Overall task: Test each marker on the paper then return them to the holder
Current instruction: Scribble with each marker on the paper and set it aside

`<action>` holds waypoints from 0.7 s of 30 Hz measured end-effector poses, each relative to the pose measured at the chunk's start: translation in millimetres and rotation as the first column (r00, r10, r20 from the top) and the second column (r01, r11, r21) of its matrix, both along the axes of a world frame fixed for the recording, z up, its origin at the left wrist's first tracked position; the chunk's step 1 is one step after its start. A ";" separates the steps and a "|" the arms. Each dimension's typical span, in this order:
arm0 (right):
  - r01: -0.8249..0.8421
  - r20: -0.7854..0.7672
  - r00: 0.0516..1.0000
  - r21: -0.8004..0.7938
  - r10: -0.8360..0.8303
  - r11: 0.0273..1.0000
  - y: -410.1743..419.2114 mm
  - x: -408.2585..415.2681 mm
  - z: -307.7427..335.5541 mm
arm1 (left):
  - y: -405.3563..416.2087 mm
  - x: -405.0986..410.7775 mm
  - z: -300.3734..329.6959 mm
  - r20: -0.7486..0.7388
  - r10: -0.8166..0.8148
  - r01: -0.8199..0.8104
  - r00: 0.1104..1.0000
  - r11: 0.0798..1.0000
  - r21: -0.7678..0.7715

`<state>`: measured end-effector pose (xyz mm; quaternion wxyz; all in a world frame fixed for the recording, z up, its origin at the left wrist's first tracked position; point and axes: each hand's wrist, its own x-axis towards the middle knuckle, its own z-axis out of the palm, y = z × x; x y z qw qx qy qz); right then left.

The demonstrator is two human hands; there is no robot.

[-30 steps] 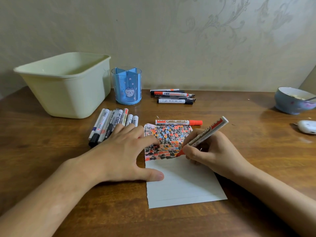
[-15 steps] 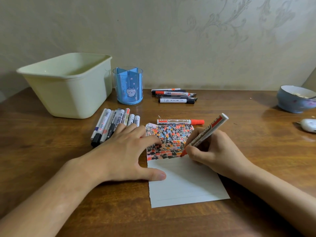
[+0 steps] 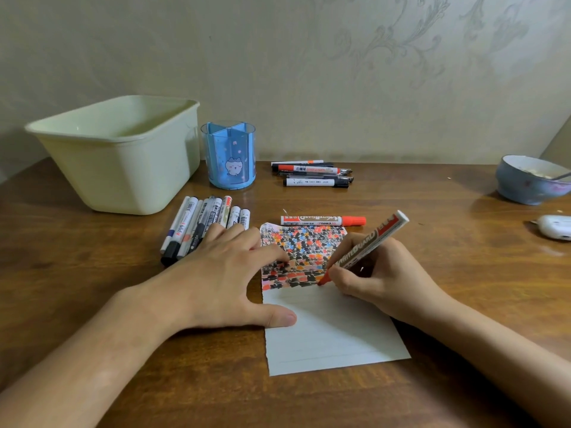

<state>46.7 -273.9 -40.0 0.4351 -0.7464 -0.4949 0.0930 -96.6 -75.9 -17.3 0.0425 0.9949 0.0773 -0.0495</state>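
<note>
A white sheet of paper (image 3: 327, 338) lies on the wooden table, its upper half covered in red, black and blue scribbles. My right hand (image 3: 383, 279) grips an uncapped red whiteboard marker (image 3: 367, 244), tip touching the paper at the lower right edge of the scribbles. My left hand (image 3: 222, 282) lies flat with spread fingers, pressing the paper's left edge. Another capped red marker (image 3: 321, 220) lies just above the paper. A row of several markers (image 3: 197, 225) sits left of the paper, partly under my left fingers. The blue pen holder (image 3: 230, 156) stands behind them, empty as far as I see.
A large cream plastic tub (image 3: 123, 156) stands at the back left. Several more markers and pens (image 3: 312, 174) lie right of the holder. A blue bowl with a spoon (image 3: 528, 180) and a white object (image 3: 556, 227) sit at the right edge.
The marker tip has shifted slightly along the lower edge of the scribbled area. My left hand stays pressed on the paper.
</note>
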 end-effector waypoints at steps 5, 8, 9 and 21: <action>0.018 -0.028 0.999 0.019 -0.017 1.000 -2.0 0.8 0.9 | -0.5 -1.0 0.4 0.007 -0.008 0.008 1.000 1.000 -0.005; -0.005 -0.003 1.000 0.006 0.005 1.000 -0.4 -0.3 0.5 | -0.3 -0.1 0.6 -0.007 0.000 0.000 1.000 1.000 -0.001; 0.009 0.000 1.000 0.003 -0.009 1.000 0.7 -0.5 0.2 | -0.4 0.0 0.5 -0.009 0.003 -0.003 1.000 1.000 -0.004; 0.038 -0.018 0.999 0.034 -0.038 0.999 0.2 0.3 0.6 | -0.1 -0.4 -0.7 0.005 -0.010 0.010 1.000 1.000 0.008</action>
